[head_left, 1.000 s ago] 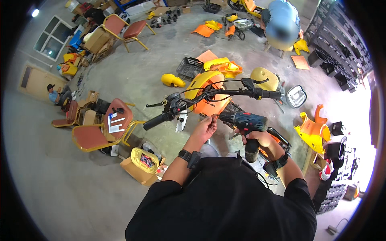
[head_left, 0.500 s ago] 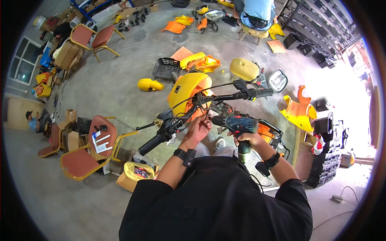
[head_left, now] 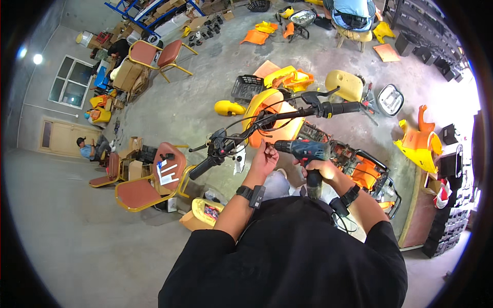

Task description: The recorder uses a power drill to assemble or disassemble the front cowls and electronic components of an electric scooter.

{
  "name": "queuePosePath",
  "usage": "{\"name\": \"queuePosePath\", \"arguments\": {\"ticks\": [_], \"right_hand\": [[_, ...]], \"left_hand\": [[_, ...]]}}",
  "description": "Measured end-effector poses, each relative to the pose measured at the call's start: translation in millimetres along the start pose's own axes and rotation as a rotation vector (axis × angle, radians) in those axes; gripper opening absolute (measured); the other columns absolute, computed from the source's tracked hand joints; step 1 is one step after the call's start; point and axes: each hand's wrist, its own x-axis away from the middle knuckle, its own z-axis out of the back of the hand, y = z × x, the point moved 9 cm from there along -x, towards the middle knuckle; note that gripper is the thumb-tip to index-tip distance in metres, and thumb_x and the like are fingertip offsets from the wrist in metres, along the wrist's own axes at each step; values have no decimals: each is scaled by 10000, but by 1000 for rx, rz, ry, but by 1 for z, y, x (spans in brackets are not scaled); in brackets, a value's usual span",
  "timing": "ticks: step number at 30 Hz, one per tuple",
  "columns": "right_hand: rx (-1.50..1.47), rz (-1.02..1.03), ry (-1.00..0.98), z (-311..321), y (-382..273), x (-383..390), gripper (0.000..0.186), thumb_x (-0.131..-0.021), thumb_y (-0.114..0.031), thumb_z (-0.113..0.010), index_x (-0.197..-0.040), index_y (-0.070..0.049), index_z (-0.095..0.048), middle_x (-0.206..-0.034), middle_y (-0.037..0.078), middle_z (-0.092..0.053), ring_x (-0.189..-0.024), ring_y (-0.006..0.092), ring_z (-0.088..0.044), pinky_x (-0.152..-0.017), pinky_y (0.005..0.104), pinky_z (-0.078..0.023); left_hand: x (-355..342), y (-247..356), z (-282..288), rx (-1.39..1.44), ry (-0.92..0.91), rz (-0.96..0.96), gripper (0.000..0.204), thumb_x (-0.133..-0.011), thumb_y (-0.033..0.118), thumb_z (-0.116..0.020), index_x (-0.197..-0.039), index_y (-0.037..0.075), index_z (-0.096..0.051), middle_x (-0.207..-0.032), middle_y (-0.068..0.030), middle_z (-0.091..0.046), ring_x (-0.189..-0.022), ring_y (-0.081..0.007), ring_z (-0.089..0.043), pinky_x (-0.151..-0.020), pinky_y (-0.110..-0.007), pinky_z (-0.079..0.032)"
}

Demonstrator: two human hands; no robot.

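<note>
My right hand (head_left: 322,170) grips a dark blue cordless drill (head_left: 308,149), its nose pointing left. Just off that nose, my left hand (head_left: 265,158) is closed in a pinch; whatever its fingertips hold is too small to make out. Both hands are close behind the black handlebar (head_left: 287,116) of a partly stripped scooter or e-bike. In front of the handlebar stands a yellow front cover (head_left: 263,101), with an orange inner panel (head_left: 280,131) below the bar. To the right of the drill lies the open frame (head_left: 345,154) with wiring and an orange part.
Red-brown chairs (head_left: 134,194) stand at left, beside a box with a yellow part (head_left: 206,211). Ahead lie a black crate (head_left: 247,88), a yellow fender (head_left: 229,108) and a tan seat (head_left: 343,85). Yellow panels (head_left: 418,141) are at right. A person (head_left: 88,149) sits far left, another (head_left: 353,13) ahead.
The view has swung left, so the scene sits further right in the picture. My left hand has turned more upright beside the drill's nose. The right hand keeps its grip on the drill.
</note>
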Motion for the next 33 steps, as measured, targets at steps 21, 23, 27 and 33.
{"name": "queuePosePath", "arguments": {"ticks": [21,23,27,33], "right_hand": [[-326,-92,-40,7,33,-22,498,-765,-128,-559,-1212,90,-588,-972,125,-659,-735,177,-617,-722,336,-537],[-268,-89,-17,9,34,-25,495,-766,-130,-557,-1205,96,-593,-985,130,-663,-738,181,-617,-722,338,-537],[-262,-107,-34,9,35,-28,493,-773,-124,-547,-1208,105,-589,-1005,131,-668,-742,182,-621,-710,346,-540],[-263,-85,16,7,29,-31,481,-776,-75,-557,-1239,51,-574,-1118,158,-663,-726,186,-635,-683,352,-548]], "left_hand": [[-11,12,6,-10,58,-66,168,-1026,213,-555,-965,70,-618,-789,10,-580,-737,-140,-537,-700,-286,-465],[-12,15,10,3,93,-84,177,-1040,211,-525,-961,83,-617,-780,20,-576,-723,-124,-530,-687,-278,-456],[-14,18,7,34,70,-88,117,-1024,152,-534,-945,96,-601,-787,17,-568,-713,-122,-513,-663,-279,-433],[-18,27,19,-20,196,-130,103,-1015,96,-517,-944,93,-592,-795,-8,-573,-722,-134,-525,-656,-289,-439]]}}
